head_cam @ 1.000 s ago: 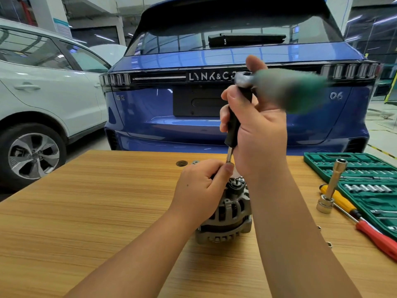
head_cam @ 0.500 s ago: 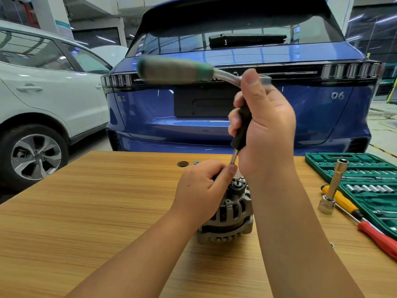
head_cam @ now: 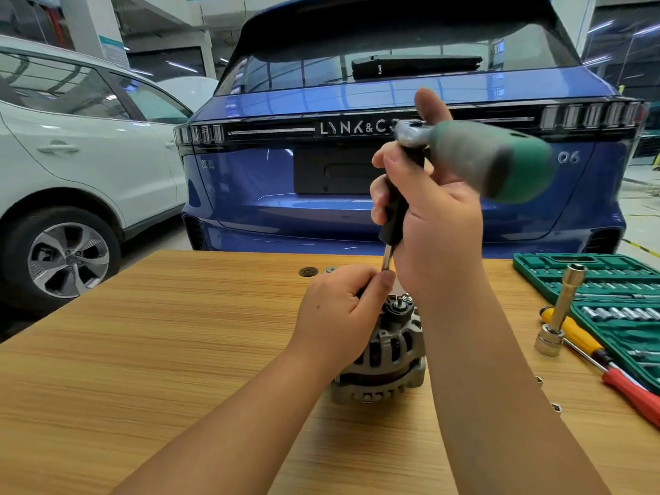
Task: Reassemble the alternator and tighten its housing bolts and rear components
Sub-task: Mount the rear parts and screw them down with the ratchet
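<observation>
Tightening a rear bolt on the alternator point(head_cam: 384, 355), standing mid-table point(head_cam: 178, 351). Steadying with left hand point(head_cam: 337, 312), fingers curled around the extension's point(head_cam: 387, 259) lower end. Gripping the black extension handle with right hand point(head_cam: 428, 223), fingers wrapped, ratchet point(head_cam: 475, 151) blurring on top. Next, probably: keeping the socket seated, swinging again.

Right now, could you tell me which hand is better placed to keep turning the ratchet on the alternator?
The right hand: it already grips the ratchet and its upright extension. The left hand is pinching the shaft low down at the alternator, steadying it.
</observation>
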Action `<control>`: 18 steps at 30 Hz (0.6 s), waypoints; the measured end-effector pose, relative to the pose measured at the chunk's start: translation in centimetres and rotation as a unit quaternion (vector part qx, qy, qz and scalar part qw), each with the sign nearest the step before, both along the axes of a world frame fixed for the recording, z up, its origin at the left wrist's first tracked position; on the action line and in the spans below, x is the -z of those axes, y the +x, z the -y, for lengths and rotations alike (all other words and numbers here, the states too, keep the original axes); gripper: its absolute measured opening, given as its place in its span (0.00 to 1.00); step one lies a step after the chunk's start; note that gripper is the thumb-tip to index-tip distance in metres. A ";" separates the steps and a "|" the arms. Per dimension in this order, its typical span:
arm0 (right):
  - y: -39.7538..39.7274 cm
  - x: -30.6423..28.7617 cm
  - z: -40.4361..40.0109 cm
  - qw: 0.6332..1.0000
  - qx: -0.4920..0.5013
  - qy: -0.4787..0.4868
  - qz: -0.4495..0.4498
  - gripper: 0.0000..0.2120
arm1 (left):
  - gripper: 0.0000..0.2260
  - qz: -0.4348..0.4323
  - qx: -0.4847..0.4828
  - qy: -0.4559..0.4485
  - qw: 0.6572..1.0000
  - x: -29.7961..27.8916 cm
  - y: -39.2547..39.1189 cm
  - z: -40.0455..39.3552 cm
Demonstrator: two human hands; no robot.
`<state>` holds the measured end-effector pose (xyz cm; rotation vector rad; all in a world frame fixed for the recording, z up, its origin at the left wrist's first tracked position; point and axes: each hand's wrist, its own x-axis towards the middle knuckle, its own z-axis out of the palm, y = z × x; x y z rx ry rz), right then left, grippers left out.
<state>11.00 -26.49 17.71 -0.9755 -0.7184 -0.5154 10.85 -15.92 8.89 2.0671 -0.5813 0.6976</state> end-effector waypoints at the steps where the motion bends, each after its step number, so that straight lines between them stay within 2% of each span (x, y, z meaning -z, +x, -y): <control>1: 0.1 0.1 0.2 1.000 -0.021 0.010 -0.002 0.21 | 0.23 0.003 0.000 0.000 1.000 0.0 0.0 0.0; 3: 0.2 0.2 0.6 0.996 -0.086 0.028 -0.002 0.18 | 0.22 0.009 0.001 -0.005 1.000 0.0 0.0 0.0; 6: 0.3 0.2 0.9 0.988 -0.152 0.037 -0.003 0.21 | 0.20 0.009 0.003 -0.010 1.000 0.1 0.1 -0.1; 9: 0.1 0.1 0.6 0.992 -0.125 0.024 -0.011 0.24 | 0.20 0.005 0.003 -0.008 1.000 0.1 0.2 0.0; 14: -0.6 -0.4 0.3 0.993 -0.089 0.047 -0.056 0.18 | 0.21 0.002 0.006 -0.010 1.000 0.3 0.3 -0.1; 16: -1.0 -0.4 0.1 0.997 -0.026 0.045 -0.065 0.11 | 0.22 0.003 0.010 -0.008 1.000 0.3 0.3 0.0; 18: -1.0 -0.5 0.1 0.995 0.050 0.044 -0.069 0.09 | 0.21 0.003 0.015 -0.011 1.000 0.3 0.2 0.0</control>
